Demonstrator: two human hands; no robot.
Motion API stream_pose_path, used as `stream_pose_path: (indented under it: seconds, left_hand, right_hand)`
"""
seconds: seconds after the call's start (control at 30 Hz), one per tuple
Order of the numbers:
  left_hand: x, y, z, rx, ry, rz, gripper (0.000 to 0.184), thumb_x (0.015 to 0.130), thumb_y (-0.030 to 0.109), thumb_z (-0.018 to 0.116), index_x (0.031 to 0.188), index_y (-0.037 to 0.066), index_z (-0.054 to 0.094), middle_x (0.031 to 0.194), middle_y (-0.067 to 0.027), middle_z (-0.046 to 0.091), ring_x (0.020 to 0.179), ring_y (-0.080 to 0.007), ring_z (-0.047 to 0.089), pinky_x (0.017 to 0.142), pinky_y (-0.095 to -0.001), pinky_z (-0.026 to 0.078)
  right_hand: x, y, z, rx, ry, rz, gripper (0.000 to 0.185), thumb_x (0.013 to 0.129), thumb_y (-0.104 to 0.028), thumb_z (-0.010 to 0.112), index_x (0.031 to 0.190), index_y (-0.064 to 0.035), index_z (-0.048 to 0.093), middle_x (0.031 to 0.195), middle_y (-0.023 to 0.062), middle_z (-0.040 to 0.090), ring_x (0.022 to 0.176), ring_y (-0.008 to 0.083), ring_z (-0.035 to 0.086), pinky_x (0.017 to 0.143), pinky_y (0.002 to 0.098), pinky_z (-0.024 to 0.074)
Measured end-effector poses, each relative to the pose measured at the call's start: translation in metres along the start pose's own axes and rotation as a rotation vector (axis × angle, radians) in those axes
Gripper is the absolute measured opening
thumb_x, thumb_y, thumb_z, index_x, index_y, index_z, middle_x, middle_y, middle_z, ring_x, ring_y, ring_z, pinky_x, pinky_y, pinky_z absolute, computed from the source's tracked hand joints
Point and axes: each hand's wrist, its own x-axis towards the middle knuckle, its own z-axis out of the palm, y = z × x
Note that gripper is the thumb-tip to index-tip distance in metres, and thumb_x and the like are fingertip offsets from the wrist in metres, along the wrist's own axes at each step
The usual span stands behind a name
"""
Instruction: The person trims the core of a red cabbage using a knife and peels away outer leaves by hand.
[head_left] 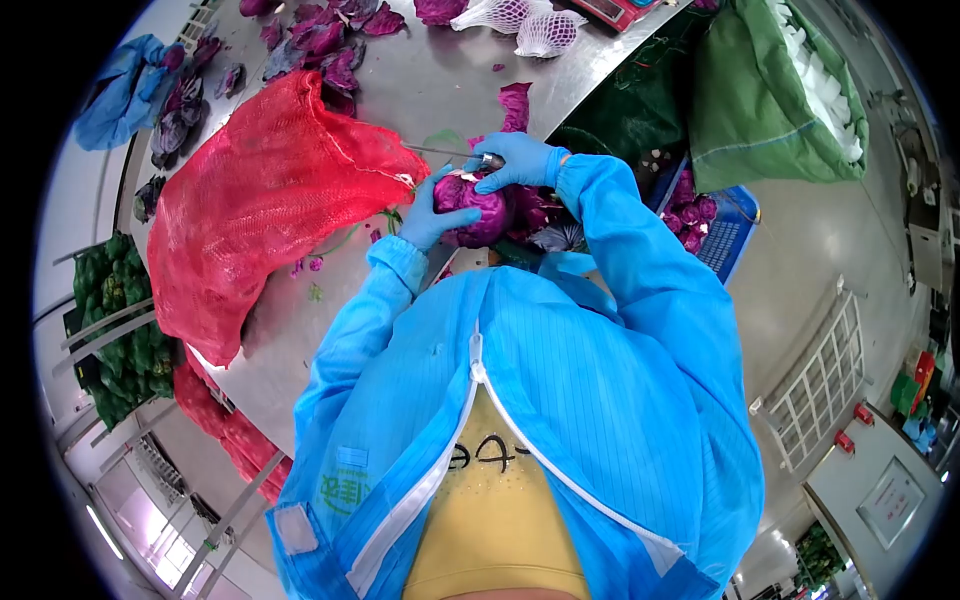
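Both of my hands wear blue gloves and meet at a purple cabbage (pixel 472 212) near the table's front edge. My left hand (pixel 432 212) wraps the cabbage from its left side, thumb across the front. In my right hand (pixel 515 162) is a knife (pixel 440 151), its blade pointing left above the cabbage; the fingers of that hand also rest on the cabbage top. A red mesh bag (pixel 270 190) lies just left of my left hand. Loose purple leaves (pixel 515 105) lie beyond my right hand.
The metal table (pixel 430 85) holds more cabbage leaves (pixel 325 45) at the back left and white foam nets (pixel 550 33) near a red device (pixel 612 10). On the right stand a blue crate (pixel 738 235) with purple pieces and a green sack (pixel 765 110). A metal rack (pixel 815 375) lies farther right.
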Motion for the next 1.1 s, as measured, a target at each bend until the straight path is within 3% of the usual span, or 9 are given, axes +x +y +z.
stream_pose_path:
  seconds: [0.3, 0.37, 0.4, 0.47, 0.5, 0.6, 0.9, 1.07, 1.1]
  left_hand:
    - [0.005, 0.008, 0.01, -0.092, 0.093, -0.117, 0.102, 0.053, 0.024, 0.093, 0.135, 0.002, 0.037, 0.124, -0.0155, 0.051, 0.112, -0.0254, 0.055, 0.094, -0.0379, 0.049]
    - [0.002, 0.021, 0.009, -0.045, 0.084, -0.136, 0.104, 0.052, 0.026, 0.093, 0.136, 0.002, 0.036, 0.125, -0.0158, 0.05, 0.114, -0.0259, 0.054, 0.095, -0.0384, 0.048]
    - [-0.001, 0.024, 0.01, -0.003, 0.073, -0.157, 0.106, 0.051, 0.027, 0.093, 0.137, 0.003, 0.035, 0.126, -0.0162, 0.049, 0.116, -0.0264, 0.053, 0.096, -0.0389, 0.048]
    - [-0.007, 0.006, 0.003, 0.055, 0.084, -0.143, 0.106, 0.052, 0.028, 0.093, 0.138, 0.004, 0.034, 0.128, -0.0161, 0.049, 0.117, -0.0268, 0.052, 0.097, -0.0394, 0.047]
    - [-0.007, 0.007, 0.0, 0.121, 0.108, -0.118, 0.107, 0.053, 0.028, 0.093, 0.138, 0.004, 0.034, 0.129, -0.016, 0.048, 0.118, -0.0271, 0.051, 0.099, -0.0399, 0.045]
    - [-0.011, 0.0, -0.009, -0.305, 0.026, -0.23, 0.094, 0.06, 0.023, 0.088, 0.137, 0.004, 0.038, 0.126, -0.0137, 0.052, 0.116, -0.0272, 0.053, 0.099, -0.0396, 0.045]
    - [-0.012, 0.016, -0.015, -0.987, 0.062, -0.572, 0.085, 0.076, 0.068, 0.056, 0.142, 0.02, 0.035, 0.143, -0.0131, 0.039, 0.129, -0.0395, 0.041, 0.099, -0.066, 0.036]
    - [-0.01, 0.01, -0.013, -1.298, -0.125, -0.494, 0.08, 0.078, 0.069, 0.051, 0.141, 0.022, 0.037, 0.143, -0.0087, 0.04, 0.129, -0.0386, 0.04, 0.101, -0.0657, 0.033]
    - [-0.009, 0.011, -0.009, -1.337, -0.163, -0.43, 0.079, 0.079, 0.071, 0.049, 0.141, 0.023, 0.038, 0.144, -0.0074, 0.04, 0.13, -0.0379, 0.04, 0.102, -0.0655, 0.032]
  right_hand:
    - [0.007, 0.007, -0.005, -0.035, -0.048, -0.088, 0.043, 0.076, -0.038, 0.075, 0.105, -0.0074, 0.066, 0.097, 0.009, 0.065, 0.091, 0.0239, 0.063, 0.084, 0.0345, 0.048]
    - [0.003, -0.009, 0.005, -0.375, 0.128, -0.002, 0.037, 0.081, -0.04, 0.068, 0.1, -0.0084, 0.068, 0.094, 0.0138, 0.064, 0.089, 0.0325, 0.062, 0.078, 0.039, 0.0489]
    - [0.004, -0.002, 0.01, -0.374, 0.131, 0.002, 0.037, 0.081, -0.04, 0.068, 0.1, -0.0084, 0.068, 0.094, 0.0138, 0.064, 0.089, 0.0325, 0.062, 0.078, 0.039, 0.0489]
    - [0.004, 0.03, 0.028, -0.164, 0.684, 0.206, 0.039, 0.083, -0.041, 0.064, 0.104, -0.0087, 0.066, 0.091, 0.0154, 0.065, 0.087, 0.0349, 0.062, 0.076, 0.0416, 0.0494]
    - [0.006, 0.029, 0.022, -0.252, 0.64, 0.372, 0.046, 0.08, -0.043, 0.068, 0.109, -0.0086, 0.064, 0.09, 0.0162, 0.065, 0.084, 0.0347, 0.063, 0.075, 0.042, 0.0498]
    - [-0.025, 0.014, 0.031, 0.008, 0.784, 0.466, 0.055, 0.077, -0.046, 0.071, 0.116, -0.0085, 0.061, 0.091, 0.0156, 0.066, 0.084, 0.0332, 0.063, 0.076, 0.0408, 0.0496]
    - [-0.032, 0.027, 0.063, 0.306, 0.766, 0.386, 0.07, 0.075, -0.036, 0.077, 0.135, -0.014, 0.049, 0.115, 0.0146, 0.064, 0.099, 0.0252, 0.061, 0.091, 0.0317, 0.0462]
    - [-0.034, 0.06, 0.046, 0.429, 0.706, 0.243, 0.057, 0.075, -0.03, 0.078, 0.124, -0.0102, 0.058, 0.108, 0.0119, 0.066, 0.096, 0.0211, 0.062, 0.088, 0.0321, 0.0473]
    - [-0.038, 0.068, 0.045, 0.356, 0.719, 0.345, 0.047, 0.075, -0.026, 0.077, 0.115, -0.0066, 0.06, 0.094, 0.0068, 0.064, 0.082, 0.015, 0.059, 0.075, 0.029, 0.0473]
